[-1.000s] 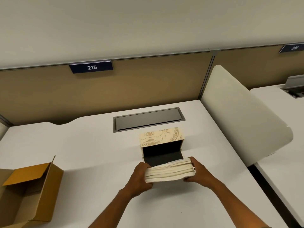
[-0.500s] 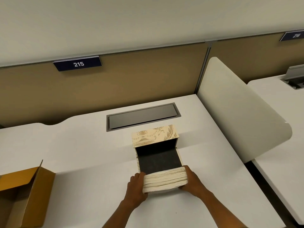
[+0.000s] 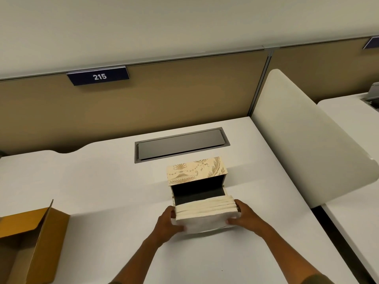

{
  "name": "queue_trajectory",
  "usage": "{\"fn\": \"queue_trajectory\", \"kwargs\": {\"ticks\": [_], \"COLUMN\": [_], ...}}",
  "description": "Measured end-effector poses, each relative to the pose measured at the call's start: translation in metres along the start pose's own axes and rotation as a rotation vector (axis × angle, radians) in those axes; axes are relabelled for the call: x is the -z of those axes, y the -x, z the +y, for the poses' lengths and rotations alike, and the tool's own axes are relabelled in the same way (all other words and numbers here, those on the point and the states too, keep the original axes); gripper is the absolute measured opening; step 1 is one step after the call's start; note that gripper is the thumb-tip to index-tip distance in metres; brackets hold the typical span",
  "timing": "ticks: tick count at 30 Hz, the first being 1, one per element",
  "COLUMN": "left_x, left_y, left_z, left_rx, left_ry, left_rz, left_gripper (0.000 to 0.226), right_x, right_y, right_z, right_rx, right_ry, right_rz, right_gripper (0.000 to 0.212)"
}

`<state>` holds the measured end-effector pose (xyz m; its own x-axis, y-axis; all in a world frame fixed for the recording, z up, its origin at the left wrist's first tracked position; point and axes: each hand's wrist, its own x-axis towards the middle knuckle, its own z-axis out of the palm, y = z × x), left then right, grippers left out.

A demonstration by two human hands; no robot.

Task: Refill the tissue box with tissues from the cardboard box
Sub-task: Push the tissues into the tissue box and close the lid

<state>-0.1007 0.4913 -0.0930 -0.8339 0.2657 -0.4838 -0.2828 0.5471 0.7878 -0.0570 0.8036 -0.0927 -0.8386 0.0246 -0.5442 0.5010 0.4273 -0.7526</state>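
A cream tissue box (image 3: 196, 171) with a gold leaf pattern lies on the white desk (image 3: 102, 181), its open end with a black inside facing me. A stack of white folded tissues (image 3: 205, 214) sits tilted at that opening, its far edge at the box mouth. My left hand (image 3: 167, 222) grips the stack's left side and my right hand (image 3: 245, 217) grips its right side. The brown cardboard box (image 3: 34, 240) stands open at the desk's near left edge; its inside is partly out of view.
A grey cable hatch (image 3: 181, 143) is set into the desk behind the tissue box. A tan partition (image 3: 164, 95) with a "215" label (image 3: 99, 76) runs along the back. A cream side divider (image 3: 303, 140) bounds the right, with another desk (image 3: 352, 140) beyond.
The tissue stack, held in both hands, has tipped up and moved forward against the tissue box's open end. The view has shifted slightly.
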Motion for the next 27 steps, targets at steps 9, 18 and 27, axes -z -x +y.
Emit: {"fn": "queue_trajectory", "kwargs": {"ticks": [9, 18, 27], "left_x": [-0.010, -0.007, -0.008], "left_y": [-0.016, -0.038, -0.049], "left_z": [0.018, 0.016, 0.025], "left_rx": [0.177, 0.232, 0.232], "left_ry": [0.448, 0.468, 0.234], "left_rz": [0.097, 0.148, 0.178], "left_gripper": [0.033, 0.030, 0.036], "right_x": [0.007, -0.003, -0.015], "right_y": [-0.026, -0.050, -0.063], "right_z": [-0.029, -0.043, -0.058], "right_rx": [-0.193, -0.277, -0.295], "right_ry": [-0.225, -0.288, -0.071], "right_rz": [0.024, 0.058, 0.084], "right_gripper": [0.049, 0.043, 0.064]}}
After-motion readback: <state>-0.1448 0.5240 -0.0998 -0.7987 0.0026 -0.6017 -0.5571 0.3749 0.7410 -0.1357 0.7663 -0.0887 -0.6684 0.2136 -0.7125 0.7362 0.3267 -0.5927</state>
